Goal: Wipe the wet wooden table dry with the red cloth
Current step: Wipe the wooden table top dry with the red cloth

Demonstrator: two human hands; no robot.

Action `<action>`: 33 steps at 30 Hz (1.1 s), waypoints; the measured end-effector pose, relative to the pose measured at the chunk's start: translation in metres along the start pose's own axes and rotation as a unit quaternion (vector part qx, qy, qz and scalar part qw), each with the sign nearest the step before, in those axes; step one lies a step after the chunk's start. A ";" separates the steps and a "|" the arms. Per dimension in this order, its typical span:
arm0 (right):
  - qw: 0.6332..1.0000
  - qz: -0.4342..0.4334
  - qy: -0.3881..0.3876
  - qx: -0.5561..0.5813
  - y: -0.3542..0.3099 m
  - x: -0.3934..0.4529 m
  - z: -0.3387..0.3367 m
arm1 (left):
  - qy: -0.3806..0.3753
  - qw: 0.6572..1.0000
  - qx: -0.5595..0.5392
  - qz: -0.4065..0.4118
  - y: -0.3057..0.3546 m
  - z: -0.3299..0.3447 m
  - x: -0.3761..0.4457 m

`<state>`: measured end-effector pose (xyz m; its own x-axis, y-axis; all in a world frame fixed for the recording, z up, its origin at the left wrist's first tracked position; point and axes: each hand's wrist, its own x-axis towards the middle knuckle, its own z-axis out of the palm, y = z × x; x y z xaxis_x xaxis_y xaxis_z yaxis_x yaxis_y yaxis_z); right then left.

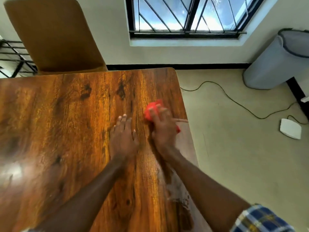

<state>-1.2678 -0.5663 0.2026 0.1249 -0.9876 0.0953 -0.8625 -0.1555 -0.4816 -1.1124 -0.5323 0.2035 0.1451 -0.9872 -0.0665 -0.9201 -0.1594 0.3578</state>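
Note:
The wooden table fills the left and middle of the view, its right edge running down past my arms. A bunched red cloth lies near that right edge, and my right hand presses down on it with fingers spread over the fabric. My left hand rests flat on the bare wood just left of the cloth, fingers apart and holding nothing. A pale wet streak shows on the table near the right edge, under my right forearm.
A brown chair stands at the table's far side. On the floor to the right lie a black cable, a white box and a grey bin. A barred window is in the far wall.

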 end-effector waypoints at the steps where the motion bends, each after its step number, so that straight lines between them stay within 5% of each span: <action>1: 0.997 -0.047 -0.051 -0.026 -0.002 -0.008 0.013 | -0.005 1.000 0.011 -0.006 0.003 0.004 -0.011; 4: 0.995 -0.075 -0.057 -0.023 0.018 -0.011 0.019 | -0.041 0.999 0.034 0.009 0.004 0.015 -0.027; 9: 0.999 0.050 -0.008 -0.015 0.090 -0.015 -0.016 | -0.047 0.997 0.052 0.011 0.009 0.013 -0.027; 14: 0.955 0.266 0.122 0.058 0.133 -0.033 -0.052 | -0.059 0.996 0.059 0.009 0.017 0.005 -0.030; 16: 0.946 0.250 0.187 0.090 0.109 -0.046 -0.061 | -0.034 0.998 0.044 0.020 0.023 0.001 -0.042; 18: 0.968 0.162 0.134 0.137 0.069 -0.063 -0.054 | -0.004 1.000 0.006 0.020 0.031 0.002 -0.070; 20: 0.995 0.059 0.000 0.076 0.031 -0.082 -0.036 | 0.010 1.000 -0.011 0.005 0.034 0.009 -0.101; 23: 0.985 -0.067 -0.160 -0.008 0.007 -0.104 -0.012 | 0.013 1.000 -0.011 -0.018 0.030 0.018 -0.129; 27: 0.992 -0.064 -0.111 -0.017 0.045 -0.099 -0.021 | -0.020 1.000 0.008 -0.012 0.018 0.020 -0.135; 33: 0.985 0.172 0.023 0.015 0.137 -0.106 -0.058 | -0.023 1.000 0.013 -0.007 0.016 0.017 -0.130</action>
<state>-1.4281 -0.4819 0.1771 -0.1949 -0.9801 -0.0379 -0.8351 0.1860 -0.5178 -1.1525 -0.4069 0.2018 0.1420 -0.9832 -0.1146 -0.9274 -0.1726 0.3319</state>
